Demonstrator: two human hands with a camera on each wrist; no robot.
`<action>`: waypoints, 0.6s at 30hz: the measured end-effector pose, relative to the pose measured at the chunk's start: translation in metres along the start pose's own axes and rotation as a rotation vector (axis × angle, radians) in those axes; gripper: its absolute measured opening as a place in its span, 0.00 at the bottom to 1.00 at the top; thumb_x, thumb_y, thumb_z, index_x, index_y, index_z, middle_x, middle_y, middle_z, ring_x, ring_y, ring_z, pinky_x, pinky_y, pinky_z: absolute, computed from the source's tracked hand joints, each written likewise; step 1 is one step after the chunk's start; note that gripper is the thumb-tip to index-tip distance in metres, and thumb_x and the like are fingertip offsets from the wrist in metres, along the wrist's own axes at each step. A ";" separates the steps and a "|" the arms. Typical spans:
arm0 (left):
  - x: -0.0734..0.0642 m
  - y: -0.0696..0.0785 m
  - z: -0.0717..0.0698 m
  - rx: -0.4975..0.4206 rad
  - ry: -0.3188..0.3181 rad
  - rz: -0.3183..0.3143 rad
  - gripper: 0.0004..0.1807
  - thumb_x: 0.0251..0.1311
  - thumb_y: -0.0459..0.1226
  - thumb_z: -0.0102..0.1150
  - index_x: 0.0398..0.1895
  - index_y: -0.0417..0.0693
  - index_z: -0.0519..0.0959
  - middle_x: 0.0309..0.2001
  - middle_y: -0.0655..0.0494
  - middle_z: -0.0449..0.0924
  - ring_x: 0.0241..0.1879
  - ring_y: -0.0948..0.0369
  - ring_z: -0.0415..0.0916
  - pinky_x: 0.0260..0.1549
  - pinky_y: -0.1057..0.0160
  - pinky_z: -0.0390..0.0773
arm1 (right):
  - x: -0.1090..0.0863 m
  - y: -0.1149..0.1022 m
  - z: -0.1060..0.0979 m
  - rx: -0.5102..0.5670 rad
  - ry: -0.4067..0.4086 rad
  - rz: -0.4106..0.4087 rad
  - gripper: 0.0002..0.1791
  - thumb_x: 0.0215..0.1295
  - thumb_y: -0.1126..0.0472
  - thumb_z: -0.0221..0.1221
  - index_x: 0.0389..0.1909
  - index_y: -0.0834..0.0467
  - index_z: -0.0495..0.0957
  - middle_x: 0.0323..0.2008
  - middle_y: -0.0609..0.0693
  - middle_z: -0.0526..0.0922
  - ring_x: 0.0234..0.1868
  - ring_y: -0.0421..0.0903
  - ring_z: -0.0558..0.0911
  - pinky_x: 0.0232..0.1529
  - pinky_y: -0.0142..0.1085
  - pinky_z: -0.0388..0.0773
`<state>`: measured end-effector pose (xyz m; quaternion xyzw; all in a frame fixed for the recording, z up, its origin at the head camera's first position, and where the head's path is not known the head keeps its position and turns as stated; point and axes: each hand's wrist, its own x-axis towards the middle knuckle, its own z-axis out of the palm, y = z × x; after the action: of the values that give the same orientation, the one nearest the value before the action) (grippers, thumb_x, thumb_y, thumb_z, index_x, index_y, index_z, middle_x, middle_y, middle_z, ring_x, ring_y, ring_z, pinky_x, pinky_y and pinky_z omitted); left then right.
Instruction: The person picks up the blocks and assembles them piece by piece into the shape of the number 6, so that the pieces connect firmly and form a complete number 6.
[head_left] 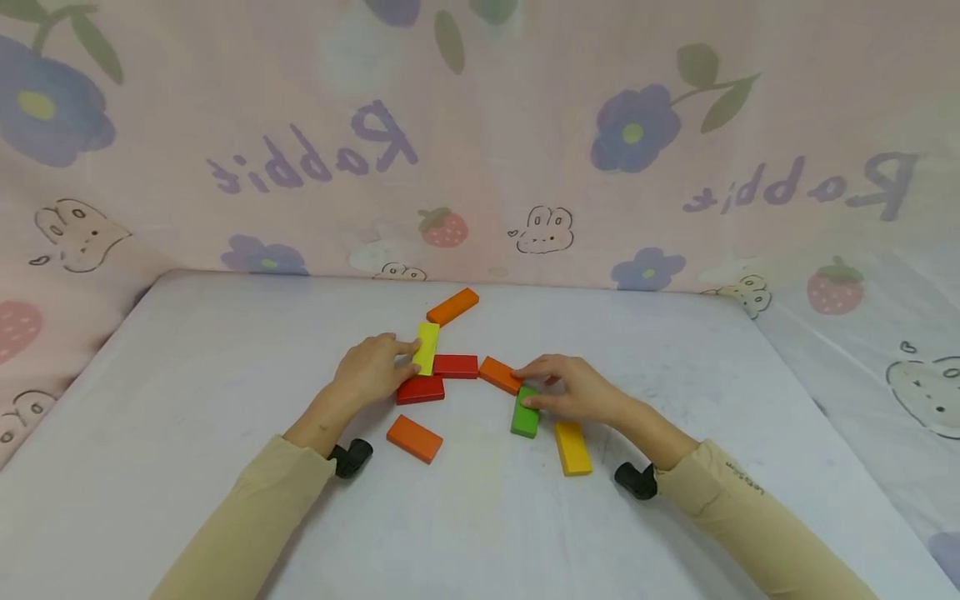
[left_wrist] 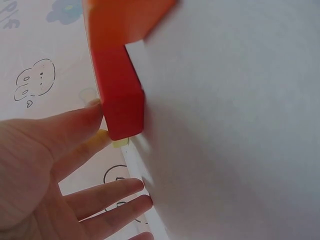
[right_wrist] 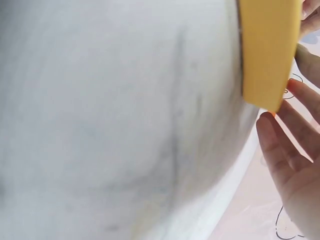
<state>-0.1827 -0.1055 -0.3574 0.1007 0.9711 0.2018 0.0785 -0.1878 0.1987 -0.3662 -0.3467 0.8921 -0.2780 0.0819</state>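
Note:
In the head view, my left hand (head_left: pixel 370 367) pinches a lime-yellow block (head_left: pixel 426 348) between thumb and fingers. That block's near end meets two red blocks, one (head_left: pixel 456 367) to its right and another (head_left: pixel 421 389) below. My right hand (head_left: pixel 573 388) has its thumb on a green block (head_left: pixel 525 414) and a fingertip at the end of an orange block (head_left: pixel 500 375); thumb and finger bracket the green block's far end. The left wrist view shows a red block (left_wrist: pixel 120 95) close to the left hand (left_wrist: pixel 55 175), whose other fingers are spread.
Another orange block (head_left: pixel 452 307) lies behind the lime-yellow one, and one more orange block (head_left: pixel 415 438) lies in front of the red blocks. A deep-yellow block (head_left: pixel 573 448) sits below the right hand. All are on a white table (head_left: pixel 480 533) before a printed curtain (head_left: pixel 480 150).

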 end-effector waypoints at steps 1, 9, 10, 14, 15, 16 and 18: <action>-0.001 0.000 0.000 -0.001 0.001 -0.001 0.25 0.64 0.41 0.57 0.65 0.48 0.71 0.64 0.33 0.68 0.62 0.39 0.67 0.57 0.40 0.70 | 0.000 -0.001 0.000 0.003 -0.004 0.009 0.22 0.60 0.58 0.65 0.55 0.60 0.79 0.52 0.52 0.83 0.51 0.49 0.79 0.50 0.42 0.79; 0.000 -0.001 0.001 -0.007 -0.001 0.000 0.25 0.64 0.41 0.57 0.65 0.49 0.71 0.64 0.33 0.68 0.62 0.39 0.66 0.58 0.39 0.69 | 0.000 -0.002 0.000 0.021 -0.039 0.044 0.22 0.61 0.58 0.64 0.57 0.59 0.78 0.55 0.52 0.81 0.52 0.50 0.78 0.51 0.43 0.79; 0.000 -0.001 0.001 -0.006 -0.003 0.001 0.25 0.64 0.41 0.57 0.65 0.49 0.71 0.64 0.33 0.67 0.63 0.38 0.66 0.58 0.39 0.69 | 0.000 -0.002 -0.001 0.019 -0.047 0.039 0.22 0.62 0.58 0.64 0.57 0.59 0.77 0.55 0.52 0.81 0.52 0.50 0.78 0.51 0.43 0.79; 0.001 -0.001 -0.001 -0.004 0.005 0.005 0.25 0.64 0.41 0.58 0.64 0.48 0.72 0.65 0.32 0.66 0.63 0.37 0.65 0.58 0.38 0.68 | 0.003 -0.002 -0.002 0.019 -0.073 0.036 0.22 0.62 0.58 0.63 0.57 0.58 0.77 0.55 0.52 0.80 0.52 0.50 0.78 0.52 0.43 0.79; 0.002 0.000 -0.002 -0.005 0.007 0.004 0.25 0.63 0.41 0.59 0.64 0.48 0.72 0.65 0.32 0.66 0.63 0.37 0.65 0.58 0.38 0.68 | 0.004 -0.002 -0.003 0.020 -0.077 0.043 0.22 0.62 0.57 0.63 0.57 0.57 0.78 0.55 0.51 0.80 0.52 0.50 0.78 0.52 0.44 0.78; 0.002 0.000 -0.002 -0.005 0.007 0.000 0.25 0.63 0.41 0.59 0.64 0.48 0.73 0.65 0.32 0.66 0.64 0.37 0.64 0.58 0.38 0.68 | 0.004 -0.002 -0.003 0.023 -0.081 0.049 0.22 0.62 0.57 0.63 0.57 0.57 0.78 0.55 0.51 0.80 0.52 0.50 0.78 0.53 0.44 0.78; 0.002 0.000 -0.003 -0.008 0.008 -0.007 0.25 0.63 0.41 0.59 0.63 0.48 0.73 0.65 0.33 0.65 0.64 0.37 0.64 0.59 0.38 0.68 | 0.004 -0.002 -0.003 0.032 -0.086 0.063 0.22 0.62 0.57 0.63 0.57 0.56 0.78 0.55 0.51 0.79 0.53 0.50 0.77 0.53 0.44 0.78</action>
<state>-0.1852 -0.1062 -0.3545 0.0960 0.9710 0.2055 0.0759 -0.1911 0.1962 -0.3620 -0.3290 0.8936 -0.2743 0.1344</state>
